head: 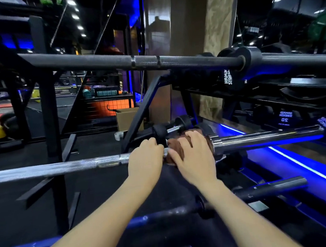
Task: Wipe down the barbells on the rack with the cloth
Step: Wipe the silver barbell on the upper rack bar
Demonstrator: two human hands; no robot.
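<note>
A silver barbell [64, 167] lies across the rack at mid height, its chrome sleeve [266, 137] running off to the right. My left hand [144, 158] grips the knurled shaft just left of the collar. My right hand [193, 154] holds a brown cloth [174, 144] wrapped round the shaft next to the collar; most of the cloth is hidden under the fingers. A black barbell [98, 62] rests on the rack above. Below, close to me, a darker bar [165, 214] lit blue runs to a sleeve [270, 188] at the right.
The black rack upright [49, 122] stands at left, with a slanted brace [143, 109] behind the hands. Dumbbells [286, 117] sit on shelves at right beside a blue light strip [298, 165]. A cardboard box [127, 117] stands on the dark floor beyond.
</note>
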